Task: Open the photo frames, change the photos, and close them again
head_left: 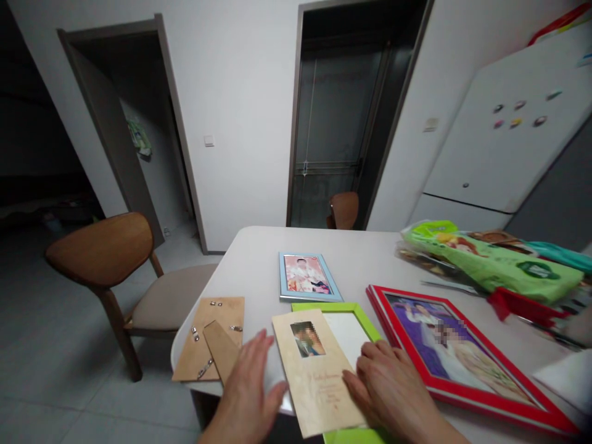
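A cream photo card (319, 376) with a small picture and faint writing lies tilted over the green picture frame (358, 309), covering part of it. My right hand (388, 382) is at the card's right edge, its fingers bent and its thumb on the card. My left hand (252, 385) is just left of the card, thumb and fingers apart, holding nothing. Beyond its fingers is a brown frame backing board (187, 361) with metal clips and a stand leg (221, 345), partly hidden by the hand.
A blue picture frame (283, 277) lies farther back. To the right is a large red picture frame (402, 345). Behind it are a green plastic package (504, 265) and a red-handled tool (527, 308). A wooden chair (106, 250) stands left of the white table (250, 246).
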`<state>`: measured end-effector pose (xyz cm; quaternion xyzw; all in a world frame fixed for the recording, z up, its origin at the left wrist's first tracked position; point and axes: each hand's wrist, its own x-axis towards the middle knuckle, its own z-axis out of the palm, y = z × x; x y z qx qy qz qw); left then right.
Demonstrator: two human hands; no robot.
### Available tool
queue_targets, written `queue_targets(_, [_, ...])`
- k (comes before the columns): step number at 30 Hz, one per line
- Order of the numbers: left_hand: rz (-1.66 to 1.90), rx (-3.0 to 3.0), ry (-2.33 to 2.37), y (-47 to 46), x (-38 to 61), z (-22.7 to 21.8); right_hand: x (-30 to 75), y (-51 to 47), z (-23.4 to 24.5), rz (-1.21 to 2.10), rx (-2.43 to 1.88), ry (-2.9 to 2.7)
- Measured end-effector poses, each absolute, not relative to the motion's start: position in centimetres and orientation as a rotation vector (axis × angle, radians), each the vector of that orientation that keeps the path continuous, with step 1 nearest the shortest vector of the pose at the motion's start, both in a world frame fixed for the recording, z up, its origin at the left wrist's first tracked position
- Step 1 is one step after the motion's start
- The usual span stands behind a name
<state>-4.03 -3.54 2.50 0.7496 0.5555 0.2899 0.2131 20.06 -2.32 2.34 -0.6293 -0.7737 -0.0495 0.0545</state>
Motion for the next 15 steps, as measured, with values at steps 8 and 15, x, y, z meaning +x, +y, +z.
queue_targets(8, [0.36, 2.102, 1.334, -3.9, 2.5, 1.6, 23.2, 0.3, 0.7, -0.038, -2.027, -2.152])
queue_targets(15, [0.329, 2.241, 1.234, -3.4, 3.7, 1.0, 23.3, 2.3, 0.2, 0.182, -2.013, -1.976])
